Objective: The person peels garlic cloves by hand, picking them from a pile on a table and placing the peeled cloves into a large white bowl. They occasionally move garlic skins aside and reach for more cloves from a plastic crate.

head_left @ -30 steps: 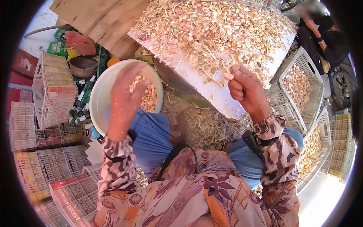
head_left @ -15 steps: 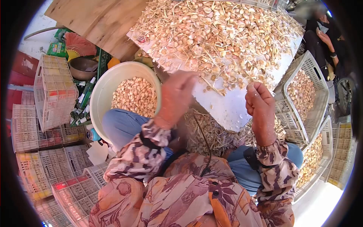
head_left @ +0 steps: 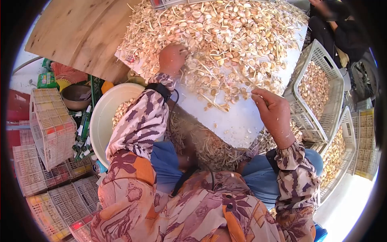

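Note:
A wide pile of loose garlic cloves with dry stems covers the white board. My left hand is at the left part of the pile, its fingers bent in among the cloves; what they hold, if anything, is hidden. Near the lower right edge of the pile is my right hand, with thumb and index finger apart and nothing visible between them. A round pale tub with cloves inside stands at the left, partly behind my left sleeve.
Crates of cloves stand at the right, with another person's arm beyond. Stacked crates, green bottles and a metal bowl are at the left. A wooden board lies at the upper left. Dry stems lie below.
My left hand has moved up and left from near the tub onto the pile. The thumb and index finger of my right hand have parted. The view has shifted somewhat.

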Demonstrator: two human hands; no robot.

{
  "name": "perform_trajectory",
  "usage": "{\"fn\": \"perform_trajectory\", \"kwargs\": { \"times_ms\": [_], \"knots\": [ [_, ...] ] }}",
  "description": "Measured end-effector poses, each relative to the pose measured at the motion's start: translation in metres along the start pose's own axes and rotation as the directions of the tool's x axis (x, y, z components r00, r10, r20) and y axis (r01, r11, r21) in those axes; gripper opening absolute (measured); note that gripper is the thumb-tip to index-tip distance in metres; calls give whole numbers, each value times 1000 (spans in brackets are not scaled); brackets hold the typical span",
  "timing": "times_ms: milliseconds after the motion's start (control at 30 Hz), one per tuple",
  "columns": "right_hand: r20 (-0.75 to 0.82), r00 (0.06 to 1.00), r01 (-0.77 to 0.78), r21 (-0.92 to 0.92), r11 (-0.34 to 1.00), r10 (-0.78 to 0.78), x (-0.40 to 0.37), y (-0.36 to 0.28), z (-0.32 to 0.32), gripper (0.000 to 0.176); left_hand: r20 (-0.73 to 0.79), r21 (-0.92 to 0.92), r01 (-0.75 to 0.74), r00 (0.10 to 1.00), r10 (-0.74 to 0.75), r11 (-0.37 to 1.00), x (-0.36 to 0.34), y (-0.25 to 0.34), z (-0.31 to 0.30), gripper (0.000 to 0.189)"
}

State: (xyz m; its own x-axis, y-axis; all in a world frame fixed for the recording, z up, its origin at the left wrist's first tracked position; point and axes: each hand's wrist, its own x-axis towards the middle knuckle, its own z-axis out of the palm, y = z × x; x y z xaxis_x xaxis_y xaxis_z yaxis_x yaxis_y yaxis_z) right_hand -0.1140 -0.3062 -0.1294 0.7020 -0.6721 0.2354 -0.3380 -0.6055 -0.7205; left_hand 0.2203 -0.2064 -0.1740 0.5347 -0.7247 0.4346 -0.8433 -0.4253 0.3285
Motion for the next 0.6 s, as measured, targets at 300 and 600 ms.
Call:
{"fn": "perform_trajectory", "kwargs": {
  "times_ms": [300,600],
  "knots": [
    [-29,983,-172,223,960,183,8,4,-5,20,-58,-655,-305,932,357,691,-89,181,-160,19],
    [-177,954,-243,9,970,240,27,47,-28,23,-100,-939,-267,817,568,219,-159,256,-230,16]
  ]
}}
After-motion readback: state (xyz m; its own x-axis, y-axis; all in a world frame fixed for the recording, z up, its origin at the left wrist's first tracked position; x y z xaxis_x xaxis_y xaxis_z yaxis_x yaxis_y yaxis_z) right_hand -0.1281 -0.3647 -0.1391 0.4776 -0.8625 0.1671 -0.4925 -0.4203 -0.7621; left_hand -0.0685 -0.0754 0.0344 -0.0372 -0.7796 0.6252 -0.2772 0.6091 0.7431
